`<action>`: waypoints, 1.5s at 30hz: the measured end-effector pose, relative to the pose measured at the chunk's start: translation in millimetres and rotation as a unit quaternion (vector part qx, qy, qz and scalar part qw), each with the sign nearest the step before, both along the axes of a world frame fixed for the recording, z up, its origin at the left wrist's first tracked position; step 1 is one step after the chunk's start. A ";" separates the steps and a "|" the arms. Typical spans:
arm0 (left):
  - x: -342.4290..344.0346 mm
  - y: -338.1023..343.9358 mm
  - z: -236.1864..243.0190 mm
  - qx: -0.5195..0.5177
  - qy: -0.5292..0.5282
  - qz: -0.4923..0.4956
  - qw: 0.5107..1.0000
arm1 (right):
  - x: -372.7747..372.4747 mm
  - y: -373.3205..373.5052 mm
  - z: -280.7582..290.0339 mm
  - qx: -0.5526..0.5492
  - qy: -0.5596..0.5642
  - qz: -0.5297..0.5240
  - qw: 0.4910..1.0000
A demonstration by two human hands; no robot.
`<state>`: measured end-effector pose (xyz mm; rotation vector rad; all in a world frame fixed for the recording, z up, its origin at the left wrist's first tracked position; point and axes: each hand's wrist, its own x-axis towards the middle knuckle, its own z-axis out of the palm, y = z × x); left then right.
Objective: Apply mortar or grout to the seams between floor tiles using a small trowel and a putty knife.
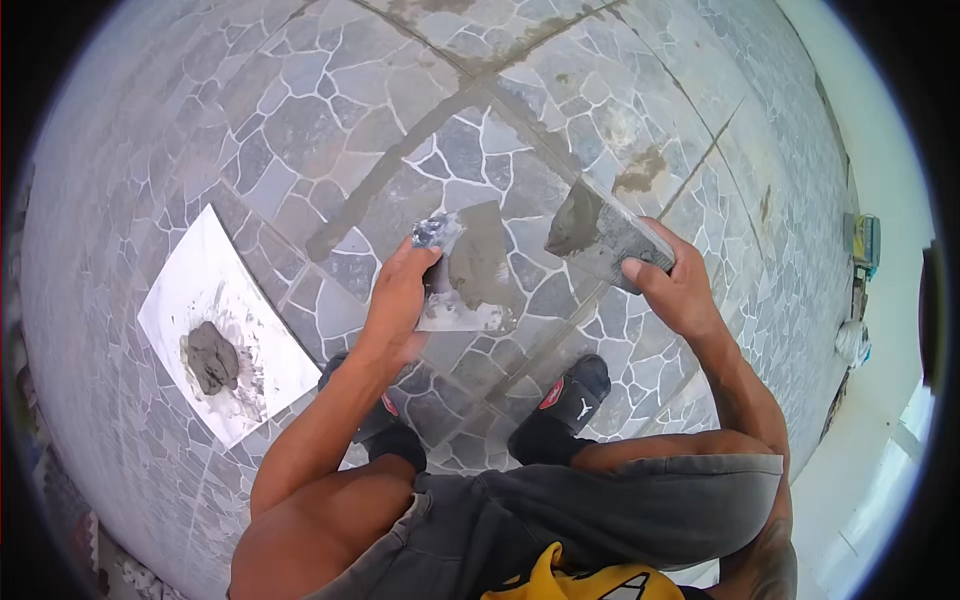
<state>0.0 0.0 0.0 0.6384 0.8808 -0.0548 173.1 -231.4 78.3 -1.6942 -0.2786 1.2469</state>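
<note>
My left hand (397, 290) is closed on the left edge of a flat rectangular trowel (487, 317). Grey grout (478, 255) is smeared across most of its face; its handle, if it has one, is hidden. My right hand (677, 283) grips the near right end of a flat grey rectangular float (612, 246), thumb on top and fingers underneath. A darker lump of grout (575, 220) clings to the float's far left end. Both tools are held apart, above the stone-patterned floor tiles (460, 145).
On my left lies a white marbled tile (180, 285) bearing a heap of grout (212, 358). My feet in black slides (575, 395) stand below the tools. Wide grout-filled joints (400, 160) cross the floor ahead. A pale wall (880, 130) runs along the right, with small items (862, 245) at its base.
</note>
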 end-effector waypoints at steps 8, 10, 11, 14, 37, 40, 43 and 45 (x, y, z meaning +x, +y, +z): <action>-0.6 6.8 11.8 -0.089 -0.033 0.013 0.995 | -41.9 55.7 2.8 0.224 -0.519 0.236 0.790; -1.6 7.9 16.4 -0.091 -0.050 0.020 0.994 | -47.9 56.2 1.8 0.223 -0.543 0.280 0.760; -1.7 6.7 17.4 -0.094 -0.065 0.026 0.993 | -47.9 54.8 0.5 0.219 -0.545 0.283 0.758; -7.2 8.6 16.9 -0.058 -0.069 0.023 0.996 | -47.4 52.4 -3.9 0.224 -0.607 0.309 0.697; -8.8 36.6 29.5 0.092 -0.098 0.060 0.989 | -5.9 14.5 -4.6 0.029 -0.080 -0.014 0.996; -10.0 29.7 25.7 0.055 -0.105 0.061 0.991 | -7.6 19.4 2.6 0.081 -0.020 -0.027 0.996; -11.0 28.8 26.9 0.054 -0.106 0.039 0.992 | -8.6 25.6 8.3 0.118 0.026 -0.029 0.992; -11.3 26.9 29.4 0.047 -0.089 0.030 0.995 | -8.5 29.1 10.8 0.131 0.050 -0.027 0.990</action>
